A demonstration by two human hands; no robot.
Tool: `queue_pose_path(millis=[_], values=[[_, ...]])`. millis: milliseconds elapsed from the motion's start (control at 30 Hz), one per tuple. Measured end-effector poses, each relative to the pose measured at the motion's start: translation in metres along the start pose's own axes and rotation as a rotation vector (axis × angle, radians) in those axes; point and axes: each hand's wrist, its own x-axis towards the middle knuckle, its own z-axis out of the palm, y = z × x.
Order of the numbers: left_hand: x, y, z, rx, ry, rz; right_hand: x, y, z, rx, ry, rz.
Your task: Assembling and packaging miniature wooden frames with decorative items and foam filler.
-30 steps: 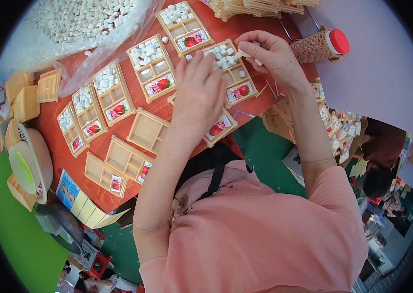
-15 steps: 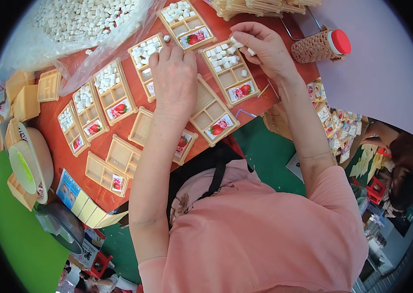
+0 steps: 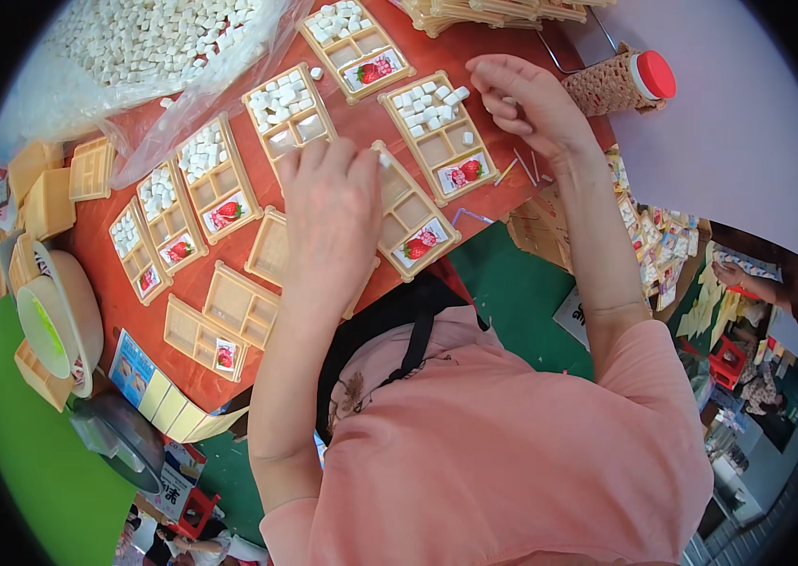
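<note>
My left hand (image 3: 333,203) reaches over a beige compartment tray (image 3: 401,209) with a strawberry card in it. Its fingers are curled downward and the fingertips are hidden. A small white marshmallow-like cube (image 3: 384,160) shows beside that hand at the tray's upper part. To the right, my right hand (image 3: 540,108) hovers beside a second tray (image 3: 433,149), fingers half curled; a pale spot shows between them, too small to name. White cubes (image 3: 429,106) fill this second tray's large compartment, and one cube (image 3: 468,139) lies in a smaller compartment.
A plastic bag of white cubes (image 3: 153,42) lies at the upper left. Several filled trays (image 3: 219,174) stand on the red table (image 3: 125,297). Stacked trays (image 3: 493,11) lie at the far edge. A red-lidded jar (image 3: 606,87) stands right of my right hand.
My right hand has drawn right, away from the second tray, where it was pinching white cubes. The left hand has moved nearer to me, uncovering part of a filled tray.
</note>
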Motion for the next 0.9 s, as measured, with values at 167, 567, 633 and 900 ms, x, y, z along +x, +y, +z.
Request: queue_pose_path(millis=[167,567,633,900], values=[[-0.007,-0.002,-0.001,0.036,-0.049,0.013,-0.010,0.012,0.029,-0.759,0.132,-0.278],[0.064,-0.068,0.038,0.223,0.194,-0.191,-0.010,0.004,0.039,-0.374,0.113,-0.114],[0.067,-0.068,0.042,0.284,0.161,-0.196,-0.010,0.003,0.036,-0.243,0.099,-0.070],[0.069,-0.062,0.044,0.279,0.232,-0.202,-0.017,0.006,0.014,0.044,0.088,-0.061]])
